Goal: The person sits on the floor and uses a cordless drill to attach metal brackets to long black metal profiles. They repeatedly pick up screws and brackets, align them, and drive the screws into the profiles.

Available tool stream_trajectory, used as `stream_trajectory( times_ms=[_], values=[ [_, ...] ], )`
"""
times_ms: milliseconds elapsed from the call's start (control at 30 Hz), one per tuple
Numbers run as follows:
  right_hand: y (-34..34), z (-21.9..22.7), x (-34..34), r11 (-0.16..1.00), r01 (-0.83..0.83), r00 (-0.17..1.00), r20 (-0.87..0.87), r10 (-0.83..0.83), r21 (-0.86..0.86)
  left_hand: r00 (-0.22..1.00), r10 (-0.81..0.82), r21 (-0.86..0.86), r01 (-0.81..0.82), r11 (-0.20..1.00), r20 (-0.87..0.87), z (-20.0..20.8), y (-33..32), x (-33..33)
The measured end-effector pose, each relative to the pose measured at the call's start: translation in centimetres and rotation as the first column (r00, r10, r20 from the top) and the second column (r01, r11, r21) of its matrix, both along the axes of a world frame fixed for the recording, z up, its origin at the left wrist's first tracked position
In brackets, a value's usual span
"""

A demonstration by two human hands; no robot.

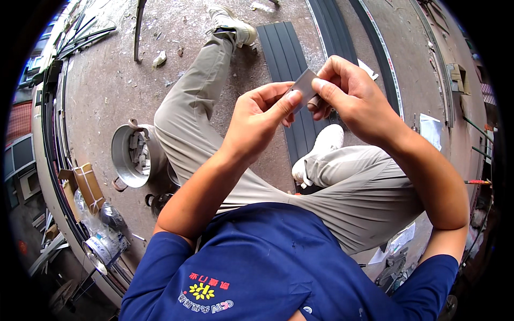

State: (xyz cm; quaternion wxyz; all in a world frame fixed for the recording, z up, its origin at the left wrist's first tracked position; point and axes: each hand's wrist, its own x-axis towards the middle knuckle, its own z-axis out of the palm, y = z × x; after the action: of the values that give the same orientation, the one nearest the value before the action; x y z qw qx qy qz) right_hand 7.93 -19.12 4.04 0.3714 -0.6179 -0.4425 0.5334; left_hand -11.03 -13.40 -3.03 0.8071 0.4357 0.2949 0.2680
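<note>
A small flat grey metal piece [304,88] is held up between my two hands, above the dark slatted panel. My left hand [257,115] pinches its near-left side, thumb on top and fingers beneath. On its right corner the thumb and fingers of my right hand [353,96] are closed. The underside of the piece and some of the fingertips are hidden.
Left of my leg stands a metal pot [122,166] holding several small grey pieces. Dark grey slatted panels [278,45] lie on the floor ahead, between my feet. A cardboard box [88,184] and a white spool-like item [101,251] sit at the left edge. White paper [430,131] lies at right.
</note>
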Motion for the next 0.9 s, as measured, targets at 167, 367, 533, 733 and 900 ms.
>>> stream_trajectory(
  times_ms=[167, 367, 533, 733, 900],
  values=[
    [-0.2, 0.1, -0.3, 0.999, -0.027, 1.0, 0.011, 0.026, 0.02, 0.998, -0.057, -0.04, 0.057, 0.998, -0.01, 0.3, 0.6, -0.3],
    [0.0, 0.0, 0.0, 1.0, -0.013, 1.0, 0.009, 0.013, -0.001, 0.996, -0.09, -0.005, 0.09, 0.996, -0.011, 0.8, 0.9, 0.0],
    [0.1, -0.1, 0.3, 1.0, -0.01, 1.0, 0.024, 0.01, 0.007, 0.994, -0.113, -0.001, 0.113, 0.994, 0.007, 0.8, 1.1, 0.0],
    [0.2, 0.1, 0.2, 0.999, -0.033, 0.998, 0.051, 0.033, 0.008, 0.995, -0.098, -0.022, 0.097, 0.995, -0.011, 0.5, 0.8, -0.1],
    [0.6, 0.3, 0.9, 0.999, -0.035, 0.999, 0.03, 0.036, -0.032, 0.99, -0.098, -0.133, 0.111, 0.985, 0.099, 0.6, 0.9, -0.6]
  ],
)
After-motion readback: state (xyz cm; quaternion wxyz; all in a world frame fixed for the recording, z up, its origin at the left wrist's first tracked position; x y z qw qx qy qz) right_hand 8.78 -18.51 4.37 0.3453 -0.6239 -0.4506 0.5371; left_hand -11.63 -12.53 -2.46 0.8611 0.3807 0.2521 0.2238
